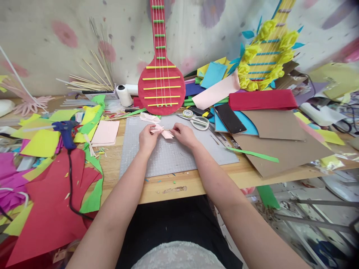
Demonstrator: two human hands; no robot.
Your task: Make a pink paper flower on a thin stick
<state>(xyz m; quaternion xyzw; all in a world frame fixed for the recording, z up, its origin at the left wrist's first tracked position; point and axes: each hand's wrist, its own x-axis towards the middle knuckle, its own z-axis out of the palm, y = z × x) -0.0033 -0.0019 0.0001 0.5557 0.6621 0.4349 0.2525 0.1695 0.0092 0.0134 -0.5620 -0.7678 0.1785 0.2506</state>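
Over the grey cutting mat [174, 160], my left hand [147, 140] pinches the left side of a pale pink folded paper piece [167, 134]. My right hand [183, 133] is closed at the other side, its fingertips on a thin stick-like part running out of the paper. The paper has pointed, petal-like ends; its exact shape is partly covered by my fingers. Just beyond lies more folded pink paper [150, 118] at the mat's top edge. White-handled scissors [199, 123] rest on the mat past my right hand.
A red paper lute-like instrument [162, 89] leans on the wall; a yellow flowered one [263, 56] stands right. A blue glue gun [67, 134] and stacked pink sheets [105, 133] are left. A black phone [230, 118] and brown cardboard [280, 149] lie right.
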